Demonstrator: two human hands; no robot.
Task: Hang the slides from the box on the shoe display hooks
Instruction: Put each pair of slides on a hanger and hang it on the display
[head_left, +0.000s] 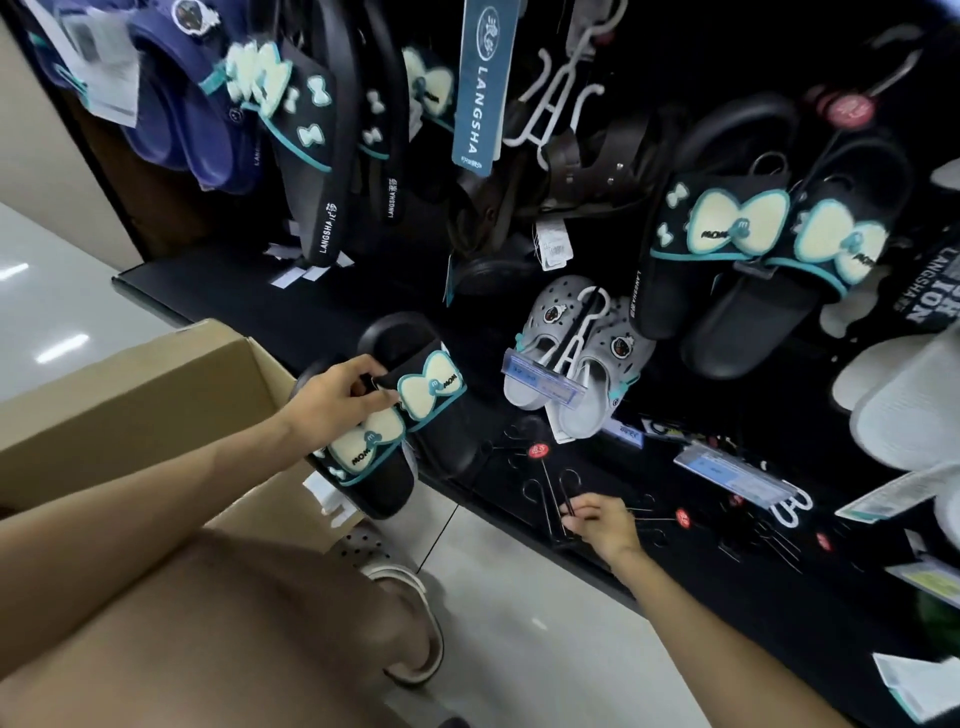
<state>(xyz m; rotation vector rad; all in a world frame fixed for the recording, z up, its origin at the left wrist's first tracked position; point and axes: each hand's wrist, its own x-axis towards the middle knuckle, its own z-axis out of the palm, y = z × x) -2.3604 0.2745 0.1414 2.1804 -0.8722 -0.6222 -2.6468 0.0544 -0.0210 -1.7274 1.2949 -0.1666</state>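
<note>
**A pair of bow slides held by the straps, a wire hook being picked up**

The left hand (337, 402) grasps a pair of black slides (395, 415) with cream-and-teal bows, its fingers curled over the upper edge of the straps where the 2 shoes meet. The pair hangs in the air just in front of the open cardboard box (156, 395) and just beside the black base shelf (322, 312) of the display. The right hand (597, 522) reaches down to that shelf and pinches a thin black wire hook (563, 499) between thumb and fingertips; several more loose hooks lie scattered around it, some with red tags.

The slides look like moulded foam or rubber: light, springy, with thick soles that flex little and matte surfaces that should not slip. One hand evidently carries both with ease. The straps are the natural hold, since they give a firm edge to curl around and keep the pair together. The raised bows look glued on, so pulling there seems unwise. The wire hook appears thin and stiff, and is best held by its shank.

Above, a matching pair (753, 244) already hangs on the panel at the right, beside grey clogs (576, 364) on a white hanger.
</note>
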